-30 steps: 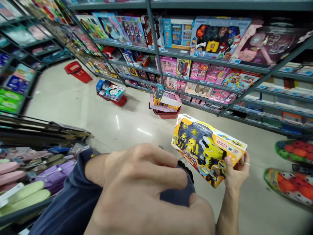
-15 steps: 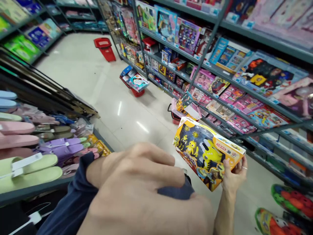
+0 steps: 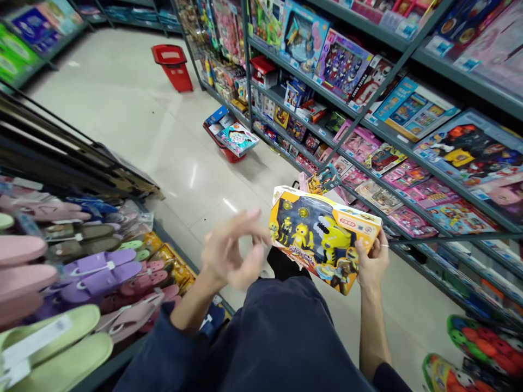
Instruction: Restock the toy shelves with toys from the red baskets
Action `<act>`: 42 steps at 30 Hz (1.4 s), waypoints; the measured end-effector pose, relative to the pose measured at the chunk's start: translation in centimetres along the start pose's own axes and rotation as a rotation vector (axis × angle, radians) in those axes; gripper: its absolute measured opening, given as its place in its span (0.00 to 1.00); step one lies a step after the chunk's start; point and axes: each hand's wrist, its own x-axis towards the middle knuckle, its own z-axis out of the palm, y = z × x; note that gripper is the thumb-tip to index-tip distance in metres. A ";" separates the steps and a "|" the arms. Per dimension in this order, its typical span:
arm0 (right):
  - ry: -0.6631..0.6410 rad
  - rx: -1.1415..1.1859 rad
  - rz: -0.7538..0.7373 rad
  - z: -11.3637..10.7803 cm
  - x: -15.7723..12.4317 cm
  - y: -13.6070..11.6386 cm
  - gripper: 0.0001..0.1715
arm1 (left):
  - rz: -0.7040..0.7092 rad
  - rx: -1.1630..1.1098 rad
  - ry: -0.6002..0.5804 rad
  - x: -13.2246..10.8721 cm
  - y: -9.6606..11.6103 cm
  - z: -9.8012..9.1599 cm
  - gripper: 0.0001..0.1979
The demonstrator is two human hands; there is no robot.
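Note:
My right hand (image 3: 372, 260) grips the right end of a boxed toy set (image 3: 312, 234), thumb on the front and fingers behind. The box is yellow and orange with a clear window. Yellow figures and a yellow dinosaur-like toy show inside it, and the box tilts down to the right. Close to the box's left end, my left hand (image 3: 235, 250) is raised, smeared by motion. Its thumb and fingers curve with a gap between them, and I see nothing in it.
Shelves of boxed toys (image 3: 347, 98) run along the right. Slippers (image 3: 102, 272) fill a rack at left. On the floor stand a red basket (image 3: 174, 68), another basket holding boxes (image 3: 235, 136), and a further pile of boxes (image 3: 322, 179) behind the toy set.
My left hand has drawn back from close before the camera to beside the box's left end. The box, in my right hand, has shifted left and slightly up in view.

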 end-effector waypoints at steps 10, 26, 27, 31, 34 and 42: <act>-0.105 0.299 0.315 20.0 16.3 5.0 0.51 | -0.919 0.323 0.154 7.3 -26.0 -7.0 0.34; -0.491 0.312 0.435 53.6 28.0 -1.5 0.42 | -1.169 -0.168 0.378 26.3 -39.8 -23.7 0.39; -0.479 0.289 0.427 55.2 27.8 -2.1 0.43 | -1.175 -0.206 0.368 27.3 -41.0 -25.2 0.38; -0.370 0.149 0.419 60.5 26.3 -3.3 0.46 | -1.144 -0.331 0.291 31.8 -45.0 -31.2 0.38; -0.327 0.047 0.425 63.8 25.1 -3.0 0.44 | -1.128 -0.376 0.249 35.2 -48.0 -35.2 0.38; -0.184 -0.112 0.399 76.2 25.0 -0.3 0.54 | -1.157 -0.330 0.246 46.8 -56.5 -42.4 0.39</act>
